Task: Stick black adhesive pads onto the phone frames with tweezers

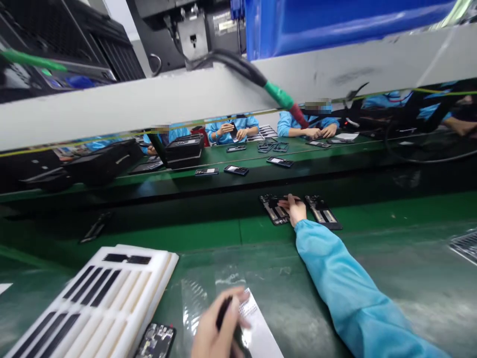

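My right hand [294, 210], in a blue sleeve, reaches to the far strip of the green bench. Its fingers close on the upper right edge of an opened phone chassis [278, 213]. Just right of that hand lies a second opened phone chassis [323, 213]. In the foreground, my left hand [218, 325] is blurred and bent around a slim black object [223, 312], whose kind I cannot make out. Under and beside it are a white sheet with small print [261, 328] and clear plastic film [194, 303]. A phone circuit board assembly [158, 340] rests left of this hand.
A white foam tray [166, 268] holds black strips in several slots. Another phone part [96, 227] lies at the back left. Beyond a low ledge, phones [236, 170] lie on a belt, with co-workers in blue behind. A grey beam [149, 102] with cables crosses above.
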Available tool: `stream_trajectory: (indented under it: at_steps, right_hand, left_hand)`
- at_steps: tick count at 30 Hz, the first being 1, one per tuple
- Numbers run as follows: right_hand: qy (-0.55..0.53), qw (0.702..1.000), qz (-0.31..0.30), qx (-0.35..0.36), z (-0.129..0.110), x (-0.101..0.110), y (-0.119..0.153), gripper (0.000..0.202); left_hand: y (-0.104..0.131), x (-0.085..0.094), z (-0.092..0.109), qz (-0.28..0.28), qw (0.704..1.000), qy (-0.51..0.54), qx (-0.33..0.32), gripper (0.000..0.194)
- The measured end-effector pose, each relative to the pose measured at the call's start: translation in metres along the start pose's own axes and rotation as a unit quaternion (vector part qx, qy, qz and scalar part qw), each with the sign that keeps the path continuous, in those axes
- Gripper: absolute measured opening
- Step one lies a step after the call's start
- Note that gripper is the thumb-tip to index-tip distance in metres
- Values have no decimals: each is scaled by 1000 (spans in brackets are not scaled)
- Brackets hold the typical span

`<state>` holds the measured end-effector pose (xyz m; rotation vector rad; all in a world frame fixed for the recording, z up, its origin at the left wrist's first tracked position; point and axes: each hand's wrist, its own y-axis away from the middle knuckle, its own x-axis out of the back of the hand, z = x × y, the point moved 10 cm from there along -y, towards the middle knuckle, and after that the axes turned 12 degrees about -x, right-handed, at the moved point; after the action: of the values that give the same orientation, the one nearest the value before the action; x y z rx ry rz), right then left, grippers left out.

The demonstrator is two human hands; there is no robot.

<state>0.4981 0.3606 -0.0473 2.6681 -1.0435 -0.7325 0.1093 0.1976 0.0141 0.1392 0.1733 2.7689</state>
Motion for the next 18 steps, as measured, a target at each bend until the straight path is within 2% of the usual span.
stream_trajectory:
  at_steps: [2, 4, 7, 10, 14, 18]
  right_hand:
    - [-29, 999, -8, -21, 2, 4, -2, 32]
    - [-55, 998, -20, -37, 2, 7, -3, 33]
    - [-83, 994, -39, -54, 1, 8, -5, 34]
    - [-96, 991, -57, -67, -1, 9, -5, 35]
    - [-96, 987, -84, -93, 0, 8, -2, 35]
    - [-89, 980, -116, -132, 9, -4, 5, 34]
  left_hand:
    - [-41, -11, 15, 12, 998, 58, 6, 49]
    - [-86, -31, 25, 19, 996, 87, 6, 37]
    - [-153, -69, 26, 31, 993, 113, 25, 31]
    - [-204, -100, 23, 64, 990, 114, 45, 34]
    - [-239, -122, 26, 103, 989, 86, 58, 36]
    - [-247, -128, 37, 136, 989, 46, 20, 36]
